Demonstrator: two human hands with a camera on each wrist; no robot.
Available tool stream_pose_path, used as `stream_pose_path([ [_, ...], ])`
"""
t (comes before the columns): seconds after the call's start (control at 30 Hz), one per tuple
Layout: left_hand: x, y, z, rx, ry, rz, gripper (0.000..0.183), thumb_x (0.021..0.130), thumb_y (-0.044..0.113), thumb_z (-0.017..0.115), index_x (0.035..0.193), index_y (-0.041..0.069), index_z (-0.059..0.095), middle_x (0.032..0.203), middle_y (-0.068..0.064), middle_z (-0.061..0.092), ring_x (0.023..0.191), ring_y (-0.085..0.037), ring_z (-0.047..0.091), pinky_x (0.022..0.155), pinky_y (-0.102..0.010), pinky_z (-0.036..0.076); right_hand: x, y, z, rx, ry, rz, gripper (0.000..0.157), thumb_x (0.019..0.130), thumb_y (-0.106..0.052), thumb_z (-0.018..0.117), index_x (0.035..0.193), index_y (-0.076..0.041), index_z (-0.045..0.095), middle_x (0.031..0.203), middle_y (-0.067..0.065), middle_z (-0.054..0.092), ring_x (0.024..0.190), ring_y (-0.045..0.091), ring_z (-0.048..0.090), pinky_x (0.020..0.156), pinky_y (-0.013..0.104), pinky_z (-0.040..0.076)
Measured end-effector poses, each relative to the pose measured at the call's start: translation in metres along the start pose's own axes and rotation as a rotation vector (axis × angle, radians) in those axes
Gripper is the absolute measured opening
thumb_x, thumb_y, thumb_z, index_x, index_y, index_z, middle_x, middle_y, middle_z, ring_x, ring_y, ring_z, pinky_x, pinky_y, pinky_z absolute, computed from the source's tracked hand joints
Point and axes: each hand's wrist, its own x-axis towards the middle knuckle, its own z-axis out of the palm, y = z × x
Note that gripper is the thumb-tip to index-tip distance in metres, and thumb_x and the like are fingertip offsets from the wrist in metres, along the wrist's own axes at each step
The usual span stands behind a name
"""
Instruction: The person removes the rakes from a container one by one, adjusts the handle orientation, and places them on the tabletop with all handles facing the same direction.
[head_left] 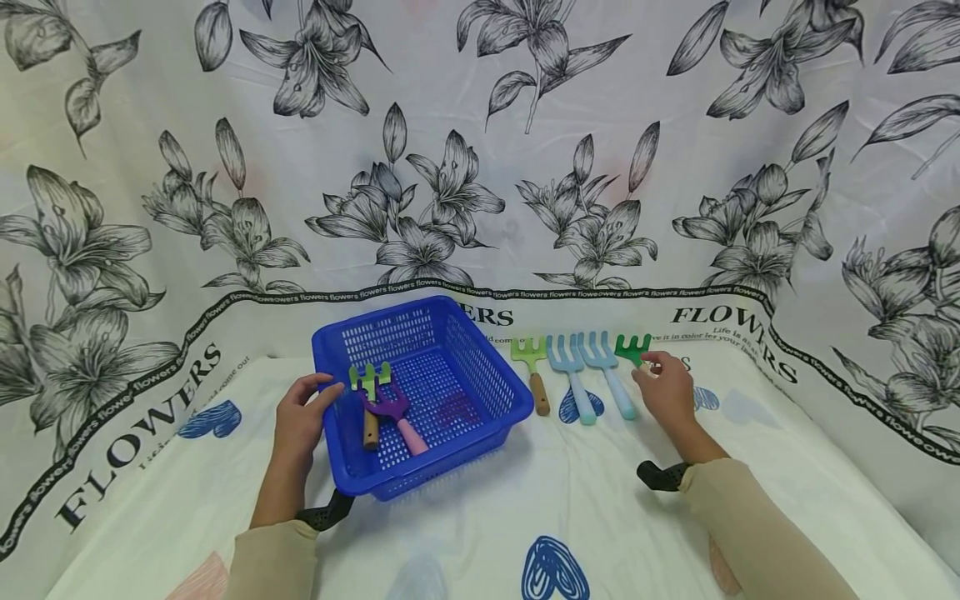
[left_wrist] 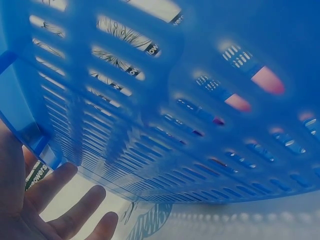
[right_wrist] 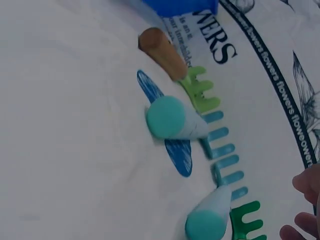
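Note:
My left hand (head_left: 300, 417) grips the left rim of a blue plastic basket (head_left: 480, 437), its thumb at the rim. In the left wrist view, fingers (left_wrist: 87, 210) spread along the outside of the slotted wall. Inside lie a light green hand rake with a wooden handle (head_left: 371, 429) and a purple hand fork with a pink handle (head_left: 412, 437). My right hand (head_left: 663, 387) hovers at a green hand rake (head_left: 633, 346), fingers loosely bent and apart. The hand hides most of that rake's handle. In the right wrist view, its fingertips (right_wrist: 305, 185) are beyond the rake's tines.
To the left of the green rake, two light blue hand rakes (head_left: 577, 379) (head_left: 609, 375) and a light green rake with a wooden handle (head_left: 539, 392) lie in a row. A white patterned cloth (head_left: 465, 542) covers the table. Behind it hangs a floral curtain (head_left: 480, 167).

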Motion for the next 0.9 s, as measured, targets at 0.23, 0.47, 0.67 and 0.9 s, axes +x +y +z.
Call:
stream_pose_path([
  [0.23, 0.001, -0.001, 0.001, 0.015, 0.025, 0.007, 0.048, 0.090, 0.044, 0.066, 0.124, 0.013, 0.053, 0.153, -0.016, 0.033, 0.128, -0.044, 0.045, 0.097, -0.060, 0.040, -0.008, -0.031, 0.013, 0.109, -0.077, -0.016, 0.039, 0.094, -0.016, 0.062, 0.130, -0.003, 0.055, 0.134, 0.019, 0.051, 0.116, 0.036, 0.053, 0.087, 0.049, 0.049],
  [0.47, -0.002, 0.003, 0.000, 0.007, 0.004, -0.001, 0.048, 0.093, 0.038, 0.064, 0.128, 0.009, 0.050, 0.155, -0.017, 0.030, 0.131, -0.047, 0.040, 0.100, -0.060, 0.037, -0.017, -0.062, 0.027, 0.172, -0.137, -0.084, 0.042, 0.093, -0.014, 0.064, 0.132, -0.004, 0.054, 0.142, 0.017, 0.045, 0.117, 0.034, 0.055, 0.085, 0.046, 0.052],
  [0.67, -0.002, 0.003, 0.000, 0.007, 0.006, 0.007, 0.049, 0.093, 0.040, 0.064, 0.128, 0.009, 0.050, 0.154, -0.017, 0.031, 0.131, -0.047, 0.040, 0.100, -0.060, 0.037, -0.029, -0.081, 0.040, 0.186, -0.183, -0.169, 0.041, 0.092, -0.014, 0.065, 0.131, -0.005, 0.054, 0.140, 0.017, 0.045, 0.115, 0.034, 0.056, 0.086, 0.047, 0.053],
  [0.9, 0.000, 0.000, 0.000, 0.001, 0.008, 0.015, 0.048, 0.093, 0.038, 0.064, 0.128, 0.008, 0.050, 0.154, -0.017, 0.031, 0.131, -0.047, 0.040, 0.100, -0.060, 0.038, -0.044, -0.098, 0.052, 0.216, -0.206, -0.247, 0.042, 0.090, -0.013, 0.068, 0.129, -0.005, 0.056, 0.132, 0.015, 0.051, 0.111, 0.032, 0.059, 0.086, 0.046, 0.054],
])
